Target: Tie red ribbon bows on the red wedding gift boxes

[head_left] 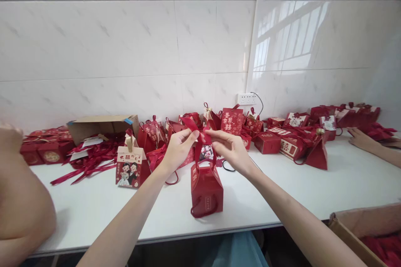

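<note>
A small red gift box [207, 192] with a cord handle on its front stands upright near the table's front edge. From its top rises a dark red ribbon [198, 150], looped into a bow above the box. My left hand [180, 147] pinches the ribbon on the left side of the bow. On the other side, my right hand [230, 148] has its thumb and fingers closed on the ribbon too. Left of my hands, a box with a cartoon couple [128, 171] stands on the table. The ribbon's knot is partly hidden by my fingers.
Many red gift boxes [232, 122] line the wall behind my hands. An open cardboard carton [103, 127] and loose red ribbons [94, 162] lie left. Another person's arm [25, 200] leans in at left; another person's hand [363, 139] rests right. A cardboard box [351, 233] stands lower right.
</note>
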`<action>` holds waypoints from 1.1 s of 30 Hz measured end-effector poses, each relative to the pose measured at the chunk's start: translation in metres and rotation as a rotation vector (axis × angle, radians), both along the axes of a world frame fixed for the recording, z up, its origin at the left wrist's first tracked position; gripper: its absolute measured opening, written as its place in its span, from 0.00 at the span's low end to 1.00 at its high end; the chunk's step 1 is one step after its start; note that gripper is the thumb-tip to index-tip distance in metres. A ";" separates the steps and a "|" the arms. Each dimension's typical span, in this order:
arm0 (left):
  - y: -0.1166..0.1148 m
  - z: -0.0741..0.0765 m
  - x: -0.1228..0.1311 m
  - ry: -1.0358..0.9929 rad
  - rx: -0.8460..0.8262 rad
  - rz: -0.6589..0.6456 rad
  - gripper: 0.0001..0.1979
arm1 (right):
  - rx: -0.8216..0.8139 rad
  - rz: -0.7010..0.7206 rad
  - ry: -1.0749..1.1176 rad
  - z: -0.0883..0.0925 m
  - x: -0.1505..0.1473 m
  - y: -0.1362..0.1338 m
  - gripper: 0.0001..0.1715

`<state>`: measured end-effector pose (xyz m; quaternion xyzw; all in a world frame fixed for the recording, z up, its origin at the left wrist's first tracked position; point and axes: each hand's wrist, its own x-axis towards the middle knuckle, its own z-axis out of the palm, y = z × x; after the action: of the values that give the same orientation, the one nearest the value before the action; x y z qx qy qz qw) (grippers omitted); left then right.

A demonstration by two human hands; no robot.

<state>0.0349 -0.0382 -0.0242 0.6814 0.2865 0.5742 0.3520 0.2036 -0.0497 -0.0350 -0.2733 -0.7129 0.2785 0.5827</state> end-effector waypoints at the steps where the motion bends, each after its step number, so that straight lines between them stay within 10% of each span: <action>1: 0.001 -0.002 0.000 -0.039 -0.016 0.003 0.17 | -0.060 0.011 0.064 0.002 0.000 0.000 0.16; 12: -0.004 -0.054 -0.009 -0.506 -0.145 0.367 0.13 | -0.224 -0.339 0.329 -0.017 0.020 0.006 0.15; 24: -0.023 -0.124 -0.096 0.290 -0.386 0.571 0.16 | -0.599 -0.583 -0.124 -0.086 0.117 -0.014 0.17; 29: -0.032 -0.115 -0.094 0.512 -0.295 0.597 0.11 | -0.635 -0.579 -0.736 -0.103 0.126 -0.016 0.15; 33: -0.025 -0.093 -0.070 0.602 -0.090 0.536 0.16 | -0.412 -0.433 -0.703 -0.089 0.090 -0.008 0.16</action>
<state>-0.0347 -0.0629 -0.1174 0.7042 0.5689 0.4076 0.1197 0.2940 -0.0575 -0.1240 -0.6037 -0.7236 0.1767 0.2840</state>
